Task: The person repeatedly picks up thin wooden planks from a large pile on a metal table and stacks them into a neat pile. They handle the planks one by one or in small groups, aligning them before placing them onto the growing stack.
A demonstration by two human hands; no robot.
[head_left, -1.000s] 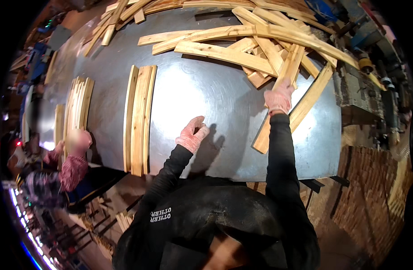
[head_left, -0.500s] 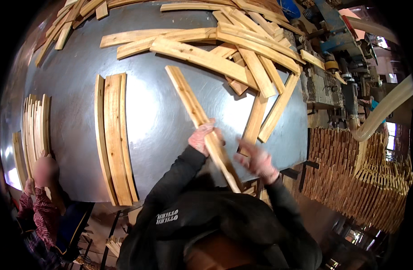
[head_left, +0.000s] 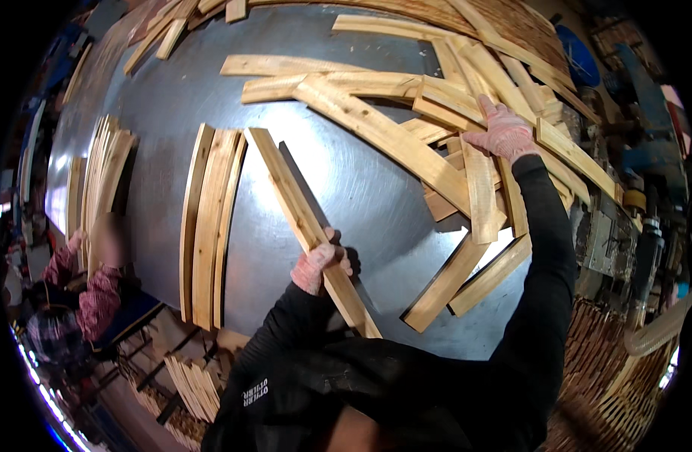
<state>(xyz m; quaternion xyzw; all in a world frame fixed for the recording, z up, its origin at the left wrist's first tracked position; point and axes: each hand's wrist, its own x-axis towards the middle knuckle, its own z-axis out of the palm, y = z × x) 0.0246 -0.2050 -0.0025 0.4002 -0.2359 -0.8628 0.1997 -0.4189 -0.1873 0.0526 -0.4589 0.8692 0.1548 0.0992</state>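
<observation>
My left hand (head_left: 314,268), in a pinkish-white work glove, is wrapped around a long light wooden board (head_left: 287,194). The board slants from upper left down toward my chest, over the metal table (head_left: 154,196). My right hand (head_left: 504,129), gloved the same way, reaches out over a jumbled pile of boards at the right. Its thumb and forefinger are spread apart on top of the pile, near a short upright-lying board (head_left: 480,192); the other fingers partly hide. Left of the held board, a few boards (head_left: 212,233) lie side by side.
At the far left a person in a patterned sleeve (head_left: 101,301) has hands at a bundle of boards (head_left: 101,169). More boards (head_left: 179,30) lie along the table's far edge. Machinery (head_left: 610,233) stands at the right, beside stacked wood pieces (head_left: 610,361).
My right hand has moved from beside the held board up and right onto the pile. The left hand keeps its grip, with the board shifted left in view. The whole view has turned.
</observation>
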